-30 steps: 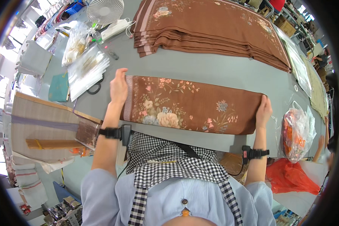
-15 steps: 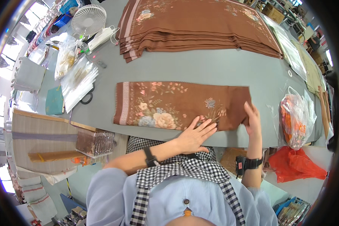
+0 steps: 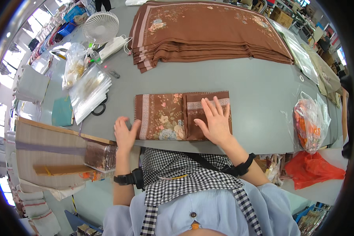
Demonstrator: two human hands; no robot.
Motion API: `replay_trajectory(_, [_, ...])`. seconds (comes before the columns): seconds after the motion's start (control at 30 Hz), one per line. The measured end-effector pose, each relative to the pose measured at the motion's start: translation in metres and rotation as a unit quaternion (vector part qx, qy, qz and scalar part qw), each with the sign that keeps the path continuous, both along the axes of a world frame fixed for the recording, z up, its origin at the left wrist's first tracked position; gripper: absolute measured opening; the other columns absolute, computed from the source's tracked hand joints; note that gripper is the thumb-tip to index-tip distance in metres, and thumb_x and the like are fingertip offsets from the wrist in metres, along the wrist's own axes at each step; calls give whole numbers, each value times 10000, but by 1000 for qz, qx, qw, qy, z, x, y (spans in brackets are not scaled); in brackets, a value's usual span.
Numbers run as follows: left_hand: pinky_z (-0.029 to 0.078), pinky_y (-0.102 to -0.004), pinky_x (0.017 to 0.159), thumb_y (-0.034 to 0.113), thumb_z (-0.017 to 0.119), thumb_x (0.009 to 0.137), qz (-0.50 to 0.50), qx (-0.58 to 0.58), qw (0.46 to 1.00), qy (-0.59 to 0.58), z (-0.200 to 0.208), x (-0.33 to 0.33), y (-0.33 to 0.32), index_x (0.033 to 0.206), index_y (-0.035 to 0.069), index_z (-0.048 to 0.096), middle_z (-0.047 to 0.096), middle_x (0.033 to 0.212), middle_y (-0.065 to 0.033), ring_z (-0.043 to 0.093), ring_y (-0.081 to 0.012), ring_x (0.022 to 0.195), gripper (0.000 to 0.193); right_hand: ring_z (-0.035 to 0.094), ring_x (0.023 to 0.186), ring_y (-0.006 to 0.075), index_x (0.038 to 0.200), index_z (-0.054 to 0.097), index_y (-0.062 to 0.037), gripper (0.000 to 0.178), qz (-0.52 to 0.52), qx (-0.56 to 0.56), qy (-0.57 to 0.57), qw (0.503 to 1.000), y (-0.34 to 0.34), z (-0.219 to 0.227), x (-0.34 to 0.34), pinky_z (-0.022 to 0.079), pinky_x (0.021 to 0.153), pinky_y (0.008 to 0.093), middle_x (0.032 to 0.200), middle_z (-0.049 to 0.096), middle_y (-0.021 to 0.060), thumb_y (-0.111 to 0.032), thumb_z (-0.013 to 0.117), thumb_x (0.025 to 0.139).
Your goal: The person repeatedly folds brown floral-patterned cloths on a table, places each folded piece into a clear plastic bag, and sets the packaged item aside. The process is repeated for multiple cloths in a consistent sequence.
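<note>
A brown floral scarf (image 3: 161, 118) lies on the grey table in front of me. Its right part is folded over to the left, so a doubled panel with a pale patterned band covers the right half. On that panel my right hand (image 3: 217, 125) lies flat, with fingers spread. Beside the scarf's left end is my left hand (image 3: 126, 133), thumb and fingers apart and nothing seen between them. Its thumb is close to the fringed edge; whether it touches the cloth I cannot tell.
A stack of brown floral scarves (image 3: 212, 35) covers the far table. To the left are clear plastic bags (image 3: 91, 92), black-handled scissors (image 3: 99, 109), a teal notebook (image 3: 63, 111) and a white fan (image 3: 101, 27). A bag with orange contents (image 3: 308, 126) stands at right.
The scarf's right part has been folded leftward, making it shorter. My left hand has moved off the cloth to its left end; my right hand has come from the right edge onto the fold.
</note>
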State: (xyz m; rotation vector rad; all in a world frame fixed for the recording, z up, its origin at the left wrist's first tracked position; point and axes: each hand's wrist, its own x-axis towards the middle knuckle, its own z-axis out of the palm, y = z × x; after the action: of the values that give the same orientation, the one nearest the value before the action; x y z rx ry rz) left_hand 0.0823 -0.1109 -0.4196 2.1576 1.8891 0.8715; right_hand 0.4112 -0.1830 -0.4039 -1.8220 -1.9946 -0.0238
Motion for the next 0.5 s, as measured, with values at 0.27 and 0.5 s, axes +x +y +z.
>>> replay_trajectory(0.27, [525, -380, 841, 93, 642, 852, -7, -371, 709, -600, 29, 13, -14, 1244, 4, 485, 621, 1125, -94, 628, -260, 980, 432, 265, 1404, 368, 1444, 372, -57, 667, 47, -55, -18, 997, 35, -19, -35, 163, 1125, 581, 1521, 319, 144, -490, 473, 946])
replay_trajectory(0.5, [427, -329, 988, 49, 659, 823, -321, -217, 794, -469, 65, 111, -3, 1394, 25, 358, 469, 1299, -108, 489, -194, 1190, 646, 429, 1308, 378, 1309, 522, -3, 377, 134, -93, 464, 871, 20, -17, -56, 336, 1093, 453, 1383, 492, 188, -97, 507, 944])
